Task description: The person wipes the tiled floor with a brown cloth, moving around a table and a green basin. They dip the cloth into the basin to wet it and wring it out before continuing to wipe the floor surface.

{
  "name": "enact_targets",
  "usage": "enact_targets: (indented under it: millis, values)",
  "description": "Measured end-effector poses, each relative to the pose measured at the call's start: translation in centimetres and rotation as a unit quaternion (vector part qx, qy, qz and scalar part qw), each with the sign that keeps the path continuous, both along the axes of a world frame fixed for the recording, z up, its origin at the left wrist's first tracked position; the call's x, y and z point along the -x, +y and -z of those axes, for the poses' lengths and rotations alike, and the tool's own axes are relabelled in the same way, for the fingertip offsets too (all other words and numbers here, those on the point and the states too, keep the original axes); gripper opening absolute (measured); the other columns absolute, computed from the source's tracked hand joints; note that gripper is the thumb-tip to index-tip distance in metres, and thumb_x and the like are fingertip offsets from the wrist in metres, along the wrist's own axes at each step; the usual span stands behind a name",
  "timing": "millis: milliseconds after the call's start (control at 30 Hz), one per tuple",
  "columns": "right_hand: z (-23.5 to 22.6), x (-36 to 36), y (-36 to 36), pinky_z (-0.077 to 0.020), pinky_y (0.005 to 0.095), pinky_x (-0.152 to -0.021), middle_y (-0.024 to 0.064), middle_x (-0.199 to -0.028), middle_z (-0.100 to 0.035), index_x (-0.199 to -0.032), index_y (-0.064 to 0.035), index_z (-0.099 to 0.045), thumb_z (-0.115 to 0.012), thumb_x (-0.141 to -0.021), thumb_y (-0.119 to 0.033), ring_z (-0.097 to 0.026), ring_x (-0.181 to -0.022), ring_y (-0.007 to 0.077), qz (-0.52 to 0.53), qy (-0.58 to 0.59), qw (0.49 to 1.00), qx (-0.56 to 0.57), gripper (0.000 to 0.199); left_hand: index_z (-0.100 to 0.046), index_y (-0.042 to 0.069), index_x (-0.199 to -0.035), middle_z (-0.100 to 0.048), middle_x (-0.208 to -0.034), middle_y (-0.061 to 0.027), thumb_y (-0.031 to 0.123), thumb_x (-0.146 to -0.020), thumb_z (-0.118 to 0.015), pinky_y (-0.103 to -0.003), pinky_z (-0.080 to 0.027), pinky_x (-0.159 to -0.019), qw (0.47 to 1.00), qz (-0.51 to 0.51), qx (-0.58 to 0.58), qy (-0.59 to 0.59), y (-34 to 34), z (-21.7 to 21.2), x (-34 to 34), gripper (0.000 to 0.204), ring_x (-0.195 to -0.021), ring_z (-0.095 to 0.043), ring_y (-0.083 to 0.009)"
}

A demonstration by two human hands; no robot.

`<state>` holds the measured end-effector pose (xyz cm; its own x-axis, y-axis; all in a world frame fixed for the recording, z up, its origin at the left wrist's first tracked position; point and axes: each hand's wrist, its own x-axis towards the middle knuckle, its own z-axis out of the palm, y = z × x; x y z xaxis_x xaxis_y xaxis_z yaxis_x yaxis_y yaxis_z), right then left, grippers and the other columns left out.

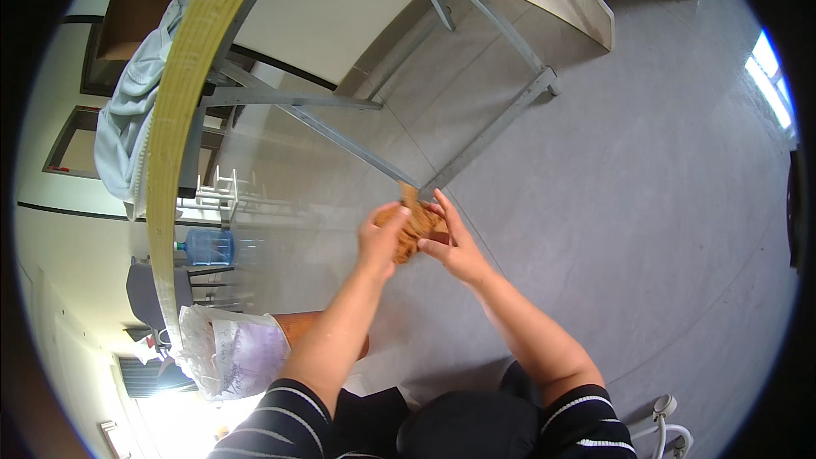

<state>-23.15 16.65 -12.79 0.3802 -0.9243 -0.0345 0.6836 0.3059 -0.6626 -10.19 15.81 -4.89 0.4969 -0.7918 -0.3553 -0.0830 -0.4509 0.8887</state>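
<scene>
A crumpled orange-brown bundle (411, 228), soft-looking with a lighter tan strip sticking up at its top, is between my two hands in front of my body. I cannot make out whether it is cloth or paper. My left hand (380, 240) grips its left side, thumb across the front. On its right side, my right hand (457, 248) pinches the edge with the thumb and some fingers, while the index finger points upward. The palms and part of the bundle's underside are hidden.
A table with a yellowish edge (167, 127) and grey metal legs (489, 132) stands to the left and ahead. On it are a pale blue garment (136, 110) and a plastic bag (234, 348). A blue water jug (208, 246) stands beyond. Grey tiled floor (629, 204) lies at right.
</scene>
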Motion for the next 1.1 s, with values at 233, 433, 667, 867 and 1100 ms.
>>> enact_targets:
  millis: [233, 433, 667, 867, 1100]
  values:
    - [5.3, 3.0, -0.4, -0.0473, 0.0402, -0.095, 0.0216, -0.142, -0.038, -0.141, -0.0107, -0.042, -0.068, -0.083, -0.011, -0.053, -0.117, 0.0312, 0.151, 0.37, 0.916, 0.037, 0.063, -0.055, -0.003, -0.119, -0.061, -0.114, -0.0135, 0.018, -0.089, -0.069, -0.039, -0.056, -0.088, 0.987, -0.044, 0.115, 0.104, -5.3, -4.9, -2.8, 0.039, -0.101, -0.064, -0.0256]
    - [9.1, 12.1, -4.0, -0.0359, 0.0492, -0.107, 0.0236, -0.143, -0.038, -0.139, -0.0052, -0.042, -0.069, -0.084, -0.016, -0.038, -0.131, 0.0413, 0.291, 0.627, 0.722, 0.023, 0.062, -0.054, -0.003, -0.119, -0.06, -0.118, -0.0132, 0.026, -0.091, -0.069, -0.039, -0.056, -0.087, 0.972, 0.016, 0.219, 0.088, -16.5, -8.3, 4.8, 0.043, -0.104, -0.063, -0.0237]
    - [9.9, 16.1, -5.7, -0.0152, 0.0544, -0.117, 0.022, -0.157, -0.018, -0.149, -0.0065, -0.03, -0.059, -0.091, -0.042, -0.015, -0.146, 0.0386, 0.093, 0.778, 0.612, 0.104, 0.074, -0.055, 0.001, -0.123, -0.051, -0.128, -0.0185, 0.036, -0.076, -0.083, -0.045, -0.044, -0.098, 0.68, 0.167, 0.46, -0.546, -33.0, -8.7, 14.4, 0.065, -0.118, -0.049, -0.0327]
    - [10.4, 15.6, -5.6, -0.0008, 0.054, -0.118, 0.0195, -0.161, -0.004, -0.154, -0.0069, -0.019, -0.043, -0.096, -0.054, 0.001, -0.149, 0.0364, 0.001, 0.78, 0.616, 0.108, 0.079, -0.05, 0.009, -0.131, -0.039, -0.139, -0.0118, 0.026, -0.086, -0.069, -0.054, -0.029, -0.108, 0.585, 0.16, 0.372, -0.702, -36.1, 0.1, 13.9, 0.052, -0.125, -0.036, -0.0395]
    - [11.0, 15.2, -5.9, 0.0001, 0.0548, -0.118, 0.0201, -0.161, -0.004, -0.155, -0.0074, -0.018, -0.039, -0.096, -0.057, 0.002, -0.149, 0.0367, -0.002, 0.789, 0.604, 0.114, 0.079, -0.062, 0.008, -0.115, -0.056, -0.12, -0.0107, 0.02, -0.081, -0.069, -0.043, -0.04, -0.096, 0.598, 0.418, 0.3, -0.614, -29.2, 8.1, 17.2, 0.038, -0.108, -0.049, -0.0327]
